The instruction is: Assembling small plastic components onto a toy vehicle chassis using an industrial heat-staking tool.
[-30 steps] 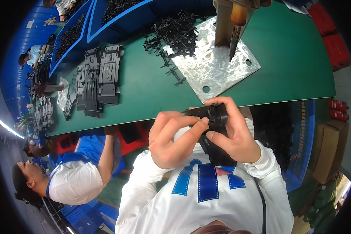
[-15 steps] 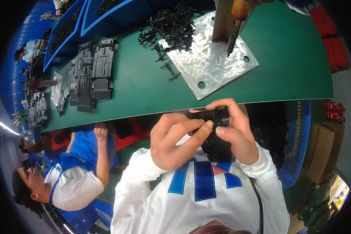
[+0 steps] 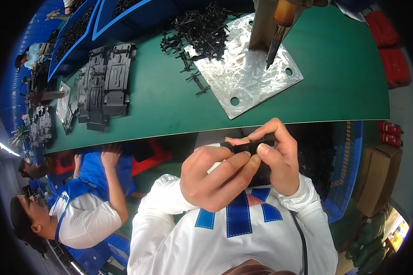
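Note:
Both my hands meet in front of my chest, just off the near edge of the green table (image 3: pixel 170 121). Between them is a black plastic part (image 3: pixel 251 146), mostly covered by my fingers, so its full shape does not show. My left hand (image 3: pixel 215 176) pinches its near side with thumb and fingertips. My right hand (image 3: pixel 280 158) curls round its right end, thumb pressed on top. Beyond my hands, a silvery metal plate (image 3: pixel 243 87) with holes lies on the table. A powered screwdriver bit (image 3: pixel 274 46) points down over it.
Small black parts (image 3: pixel 197 34) are heaped by the plate's far left. Flat black chassis pieces (image 3: pixel 106 82) lie further left, before blue bins (image 3: pixel 124 20). A blue crate (image 3: pixel 348 169) stands at my right, with a cardboard box (image 3: pixel 378 178) beyond. A co-worker (image 3: pixel 87 197) sits at my left.
The black part has been turned in my hands, and its rounded end no longer shows. My right thumb has moved on top of it. The view has shifted slightly.

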`<state>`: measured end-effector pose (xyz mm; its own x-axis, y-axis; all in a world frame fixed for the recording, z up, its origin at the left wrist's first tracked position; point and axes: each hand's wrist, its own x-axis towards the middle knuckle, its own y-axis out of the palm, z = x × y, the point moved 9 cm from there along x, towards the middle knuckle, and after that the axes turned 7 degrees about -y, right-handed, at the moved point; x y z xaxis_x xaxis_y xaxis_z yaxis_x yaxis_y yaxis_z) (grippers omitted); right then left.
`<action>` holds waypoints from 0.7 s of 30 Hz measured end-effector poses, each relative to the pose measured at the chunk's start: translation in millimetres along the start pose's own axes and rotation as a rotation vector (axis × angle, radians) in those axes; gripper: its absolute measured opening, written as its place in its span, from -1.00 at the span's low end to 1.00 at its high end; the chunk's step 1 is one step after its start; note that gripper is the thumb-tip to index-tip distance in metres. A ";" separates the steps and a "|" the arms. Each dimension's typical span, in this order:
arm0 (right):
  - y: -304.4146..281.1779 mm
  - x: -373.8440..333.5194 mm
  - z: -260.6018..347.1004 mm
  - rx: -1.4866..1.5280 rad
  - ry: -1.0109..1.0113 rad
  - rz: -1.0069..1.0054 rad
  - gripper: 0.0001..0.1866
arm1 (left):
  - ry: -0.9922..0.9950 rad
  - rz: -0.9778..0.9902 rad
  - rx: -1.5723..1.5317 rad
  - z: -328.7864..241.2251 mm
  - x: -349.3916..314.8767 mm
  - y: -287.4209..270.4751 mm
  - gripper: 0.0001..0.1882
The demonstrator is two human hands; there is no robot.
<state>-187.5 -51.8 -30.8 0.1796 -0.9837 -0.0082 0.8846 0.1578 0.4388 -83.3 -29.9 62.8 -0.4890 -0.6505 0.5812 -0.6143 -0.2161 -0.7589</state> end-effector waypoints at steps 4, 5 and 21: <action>-3.3 -1.3 1.3 0.018 -0.008 -0.023 -0.83 | 0.014 -0.016 -0.032 -2.1 1.7 2.0 -0.57; -4.1 -1.9 1.3 0.017 -0.003 -0.033 -0.82 | 0.017 -0.022 -0.036 -2.6 1.6 2.0 -0.58; -9.4 -3.7 17.8 -0.018 -0.070 -0.093 -0.81 | -0.175 -0.028 -0.187 29.2 -12.9 -4.1 -0.56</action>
<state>-204.1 -51.3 -18.9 0.0661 -0.9977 0.0150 0.9038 0.0662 0.4228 -56.4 -41.9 49.8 -0.3651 -0.7660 0.5291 -0.7381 -0.1082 -0.6659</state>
